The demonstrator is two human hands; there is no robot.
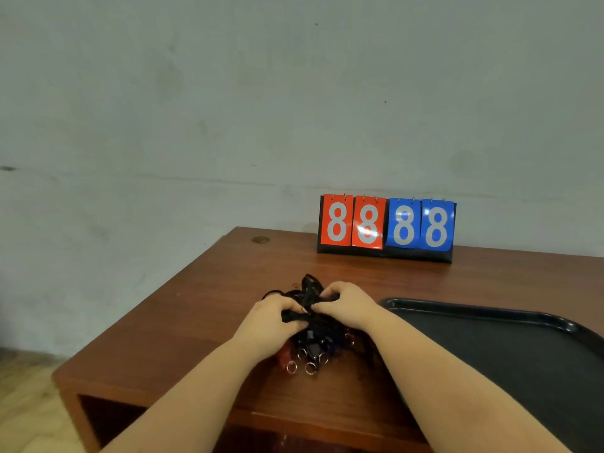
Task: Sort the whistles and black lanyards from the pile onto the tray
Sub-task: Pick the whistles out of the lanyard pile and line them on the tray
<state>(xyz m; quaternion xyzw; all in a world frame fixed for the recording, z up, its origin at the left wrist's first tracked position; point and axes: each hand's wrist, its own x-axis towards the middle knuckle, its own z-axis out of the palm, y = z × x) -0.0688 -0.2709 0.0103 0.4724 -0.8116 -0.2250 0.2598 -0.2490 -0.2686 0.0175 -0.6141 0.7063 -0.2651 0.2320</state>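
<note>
Black lanyards lie tangled in a pile on the desk, and both hands dig into it: the left hand grips a bunch of cord with curled fingers, the right hand pinches cord just beside it. Metal key rings and a red whistle poke out nearer the person. Right of the pile sits a black tray; behind the pile stands a scoreboard reading 8888.
</note>
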